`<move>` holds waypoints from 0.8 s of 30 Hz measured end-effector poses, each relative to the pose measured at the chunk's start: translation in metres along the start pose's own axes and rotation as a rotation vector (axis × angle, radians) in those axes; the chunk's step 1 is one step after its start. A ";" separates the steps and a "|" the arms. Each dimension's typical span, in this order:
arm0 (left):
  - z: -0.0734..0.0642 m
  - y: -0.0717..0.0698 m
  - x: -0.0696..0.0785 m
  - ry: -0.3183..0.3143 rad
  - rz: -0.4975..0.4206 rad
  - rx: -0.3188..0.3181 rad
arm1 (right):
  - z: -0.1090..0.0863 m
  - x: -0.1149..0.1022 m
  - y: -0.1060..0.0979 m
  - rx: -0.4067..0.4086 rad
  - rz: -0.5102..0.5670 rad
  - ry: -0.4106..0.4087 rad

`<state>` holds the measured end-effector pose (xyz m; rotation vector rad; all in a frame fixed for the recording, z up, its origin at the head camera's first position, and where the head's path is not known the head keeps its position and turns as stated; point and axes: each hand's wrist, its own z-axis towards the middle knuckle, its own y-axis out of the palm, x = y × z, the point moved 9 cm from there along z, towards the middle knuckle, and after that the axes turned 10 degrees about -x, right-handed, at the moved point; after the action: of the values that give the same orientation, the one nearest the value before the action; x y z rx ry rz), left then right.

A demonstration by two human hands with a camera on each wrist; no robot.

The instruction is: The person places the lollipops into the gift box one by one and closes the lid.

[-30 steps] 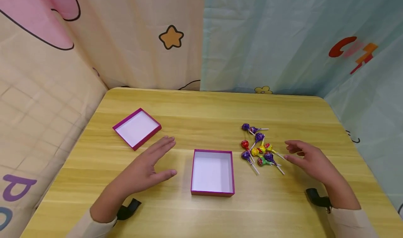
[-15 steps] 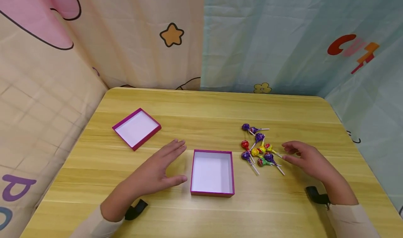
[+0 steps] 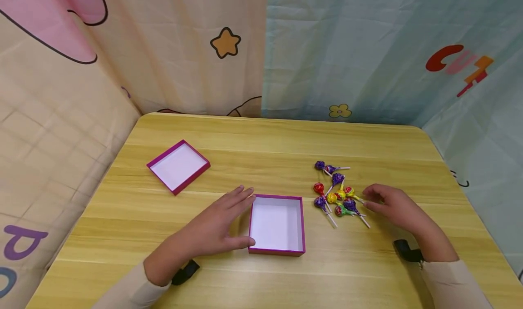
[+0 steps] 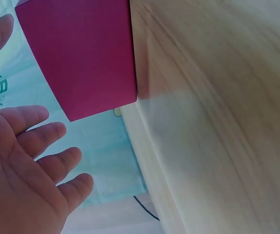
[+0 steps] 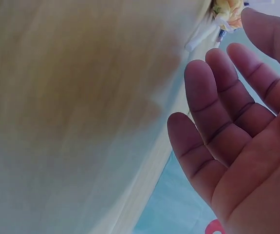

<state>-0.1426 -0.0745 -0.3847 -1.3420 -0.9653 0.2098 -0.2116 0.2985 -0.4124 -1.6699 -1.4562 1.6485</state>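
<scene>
A square box [image 3: 277, 251] with magenta sides and a white inside stands near the table's middle. My left hand [image 3: 212, 227] is at its left side, thumb and fingers spread apart; the left wrist view shows the box's magenta wall [image 4: 81, 58] beyond the fingers, with a gap between them. Several wrapped lollipops [image 3: 337, 179], purple, red, yellow and green, lie in a loose pile right of the box. My right hand [image 3: 398, 209] hovers at the pile's right edge, fingers loosely bent and holding nothing. A lollipop [image 5: 227, 13] shows past its thumb in the right wrist view.
The magenta box lid [image 3: 178, 167], white inside facing up, lies turned at the table's left. The wooden table [image 3: 261, 141] has printed curtains [image 3: 347, 41] along its back and sides. A black strap [image 3: 185, 272] sits at the left wrist, another [image 3: 408, 251] at the right.
My left hand has moved right, from between lid and box to the box's left side. My right hand has shifted slightly left toward the lollipops. Box, lid and lollipops lie as before.
</scene>
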 end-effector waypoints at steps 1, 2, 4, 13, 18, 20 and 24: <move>0.001 0.001 0.000 -0.003 0.006 -0.009 | 0.001 0.000 0.001 -0.004 0.000 0.001; 0.002 0.002 0.000 -0.008 0.012 -0.020 | 0.001 0.000 0.001 -0.008 0.001 0.002; 0.003 0.005 0.000 -0.020 0.022 -0.041 | 0.002 -0.001 0.002 -0.013 -0.002 0.003; 0.003 0.010 0.001 -0.022 0.051 -0.069 | 0.005 -0.001 0.005 -0.041 -0.025 0.023; 0.004 0.013 -0.001 -0.024 0.056 -0.075 | 0.007 -0.002 0.007 -0.057 -0.034 0.019; 0.004 0.014 -0.002 -0.025 0.059 -0.076 | 0.007 -0.003 0.008 -0.059 -0.038 0.015; 0.003 0.016 -0.003 -0.025 0.058 -0.072 | 0.009 -0.003 0.009 -0.058 -0.049 0.011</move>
<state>-0.1406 -0.0699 -0.4007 -1.4378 -0.9639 0.2384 -0.2150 0.2888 -0.4208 -1.6574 -1.5412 1.5829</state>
